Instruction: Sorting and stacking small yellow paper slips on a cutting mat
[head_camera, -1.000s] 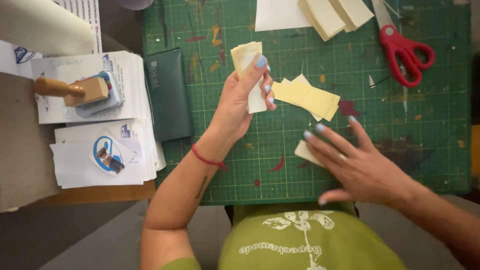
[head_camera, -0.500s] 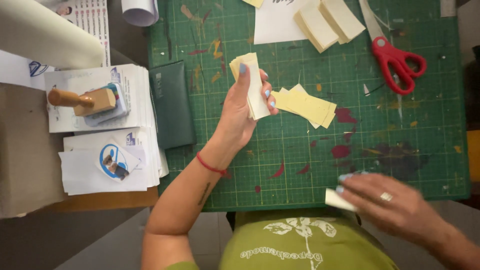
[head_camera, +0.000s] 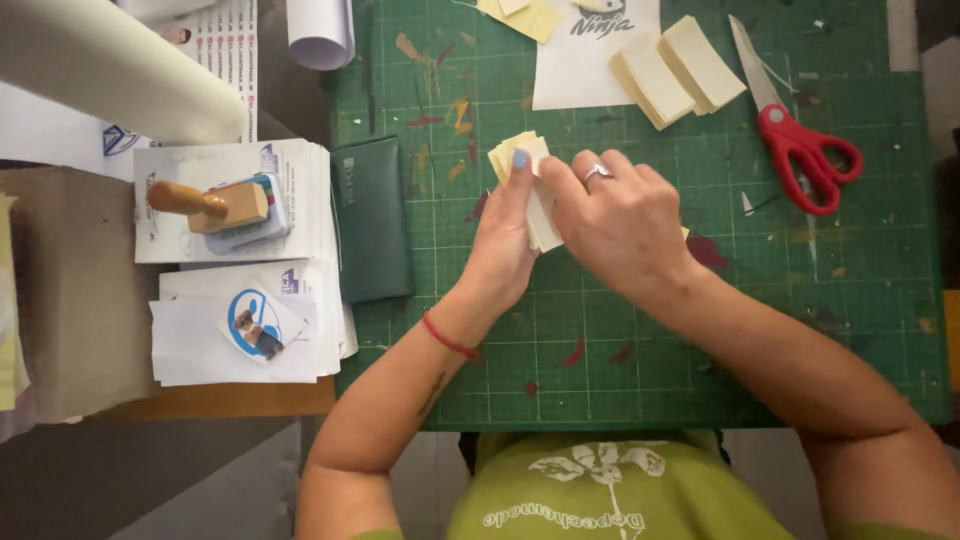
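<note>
My left hand (head_camera: 503, 248) grips a small stack of pale yellow paper slips (head_camera: 522, 160) over the green cutting mat (head_camera: 640, 360). The stack stands up between the thumb and fingers. My right hand (head_camera: 622, 222) closes over the same stack from the right, its fingers pressed on the slips and against my left hand. The lower part of the stack and the loose slips that lay on the mat are hidden under my right hand.
Red scissors (head_camera: 805, 150) lie at the mat's upper right, beside two stacks of cream cards (head_camera: 678, 68) and a white sheet (head_camera: 580, 60). A dark green pouch (head_camera: 370, 220) lies on the mat's left edge. Further left, a wooden-handled stamp (head_camera: 205, 203) rests on piles of printed papers (head_camera: 240, 330).
My right hand came up from the mat's lower right edge to the stack in my left hand and now covers it. The left hand kept its grip.
</note>
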